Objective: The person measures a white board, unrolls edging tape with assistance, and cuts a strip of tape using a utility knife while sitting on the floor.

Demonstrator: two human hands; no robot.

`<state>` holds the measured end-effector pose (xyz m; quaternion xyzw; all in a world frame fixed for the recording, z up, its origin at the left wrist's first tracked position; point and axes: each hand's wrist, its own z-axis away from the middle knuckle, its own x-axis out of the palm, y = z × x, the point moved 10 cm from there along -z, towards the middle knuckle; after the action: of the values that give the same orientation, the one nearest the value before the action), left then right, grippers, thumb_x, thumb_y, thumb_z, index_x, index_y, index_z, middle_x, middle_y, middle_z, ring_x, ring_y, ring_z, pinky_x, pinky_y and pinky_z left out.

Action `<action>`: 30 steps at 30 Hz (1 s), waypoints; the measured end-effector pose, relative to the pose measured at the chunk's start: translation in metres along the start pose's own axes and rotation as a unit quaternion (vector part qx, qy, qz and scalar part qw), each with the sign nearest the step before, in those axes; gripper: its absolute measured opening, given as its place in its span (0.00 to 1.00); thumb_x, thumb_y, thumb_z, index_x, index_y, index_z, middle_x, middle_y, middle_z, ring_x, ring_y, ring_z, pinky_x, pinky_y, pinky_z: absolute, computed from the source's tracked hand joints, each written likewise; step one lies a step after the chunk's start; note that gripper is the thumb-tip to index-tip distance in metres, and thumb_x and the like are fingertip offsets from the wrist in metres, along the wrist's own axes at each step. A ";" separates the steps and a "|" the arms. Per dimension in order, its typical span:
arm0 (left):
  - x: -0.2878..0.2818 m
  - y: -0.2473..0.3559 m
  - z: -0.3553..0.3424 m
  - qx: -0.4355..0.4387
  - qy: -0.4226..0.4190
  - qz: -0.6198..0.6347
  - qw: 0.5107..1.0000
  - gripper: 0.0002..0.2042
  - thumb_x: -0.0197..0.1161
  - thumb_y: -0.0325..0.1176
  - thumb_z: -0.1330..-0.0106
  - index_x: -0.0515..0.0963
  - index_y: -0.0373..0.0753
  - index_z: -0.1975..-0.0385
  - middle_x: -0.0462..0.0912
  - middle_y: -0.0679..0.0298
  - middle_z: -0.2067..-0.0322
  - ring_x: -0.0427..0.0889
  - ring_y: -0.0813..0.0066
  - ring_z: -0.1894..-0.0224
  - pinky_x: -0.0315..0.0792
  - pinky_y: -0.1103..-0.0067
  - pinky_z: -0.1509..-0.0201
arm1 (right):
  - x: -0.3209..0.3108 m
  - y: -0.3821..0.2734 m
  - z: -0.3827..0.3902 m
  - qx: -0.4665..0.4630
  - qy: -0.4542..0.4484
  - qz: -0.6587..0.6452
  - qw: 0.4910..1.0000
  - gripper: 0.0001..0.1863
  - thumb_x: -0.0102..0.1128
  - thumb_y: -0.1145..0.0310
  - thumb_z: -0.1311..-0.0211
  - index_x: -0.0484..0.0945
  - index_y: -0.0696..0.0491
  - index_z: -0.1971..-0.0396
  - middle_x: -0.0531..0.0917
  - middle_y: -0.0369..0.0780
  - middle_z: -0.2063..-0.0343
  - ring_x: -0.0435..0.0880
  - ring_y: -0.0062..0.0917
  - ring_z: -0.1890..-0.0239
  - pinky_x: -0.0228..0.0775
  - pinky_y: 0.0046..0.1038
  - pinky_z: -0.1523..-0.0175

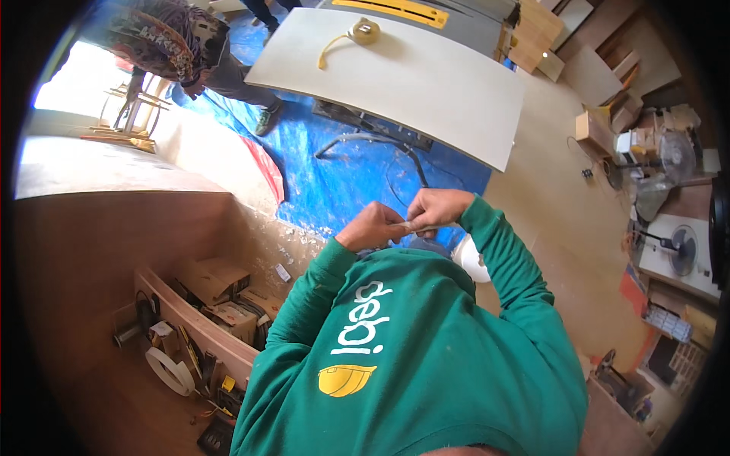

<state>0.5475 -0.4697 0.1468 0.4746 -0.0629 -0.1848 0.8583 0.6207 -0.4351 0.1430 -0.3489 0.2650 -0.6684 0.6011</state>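
Observation:
My left hand (pixel 372 226) and my right hand (pixel 433 209) are close together in front of my green sweatshirt (pixel 426 342). Both are closed on a thin, pale strip (pixel 411 226) that runs between their fingers; what exactly it is I cannot make out. A white round object (pixel 473 262) is partly hidden behind my right arm. Beyond my hands a blue tarp (pixel 304 182) covers part of the floor, with a dark hose (pixel 357 138) on it under a worktable.
Ahead, a white board (pixel 449 83) carries a yellow tape measure (pixel 363 32). Another person (pixel 190 45) stands at the upper left. A wooden box (pixel 182 194) with cardboard and tools is at my left. Leaning panels (pixel 593 76), clutter and a fan (pixel 680 251) line the right side.

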 end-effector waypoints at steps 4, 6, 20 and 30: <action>-0.002 0.002 0.001 -0.024 0.021 0.013 0.999 0.14 0.66 0.39 0.41 0.85 0.30 0.70 0.83 0.64 0.80 0.77 0.83 0.79 0.72 0.83 0.76 | -0.004 -0.011 0.002 -0.014 -0.009 0.078 0.997 0.15 0.61 0.63 0.40 0.81 0.63 0.66 0.83 0.38 0.76 0.79 0.17 0.76 0.72 0.23 0.69; -0.001 -0.008 0.002 -0.015 0.042 0.039 0.998 0.14 0.66 0.38 0.42 0.85 0.30 0.70 0.82 0.64 0.80 0.77 0.82 0.79 0.71 0.83 0.76 | -0.007 -0.014 -0.007 -0.065 -0.025 0.121 0.990 0.16 0.61 0.63 0.40 0.81 0.62 0.64 0.84 0.38 0.74 0.80 0.17 0.75 0.73 0.24 0.69; 0.049 -0.057 0.005 0.098 0.102 -0.250 0.958 0.13 0.65 0.40 0.52 0.85 0.36 0.74 0.85 0.56 0.76 0.83 0.60 0.76 0.76 0.65 0.66 | 0.073 -0.212 -0.135 -0.374 0.347 0.277 0.815 0.31 0.50 0.82 0.49 0.66 0.52 0.41 0.69 0.50 0.40 0.79 0.47 0.54 0.73 0.42 0.51; 0.040 -0.061 0.024 0.029 0.013 -0.179 0.983 0.14 0.67 0.39 0.51 0.84 0.33 0.72 0.83 0.56 0.79 0.81 0.68 0.77 0.75 0.69 0.69 | 0.129 -0.252 -0.098 -0.542 0.379 0.179 0.729 0.36 0.67 0.68 0.46 0.62 0.59 0.39 0.70 0.52 0.42 0.71 0.45 0.41 0.63 0.37 0.38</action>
<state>0.5621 -0.5333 0.1063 0.5056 0.0288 -0.3273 0.7977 0.3835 -0.5341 0.2965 -0.2793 0.8451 -0.3683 0.2685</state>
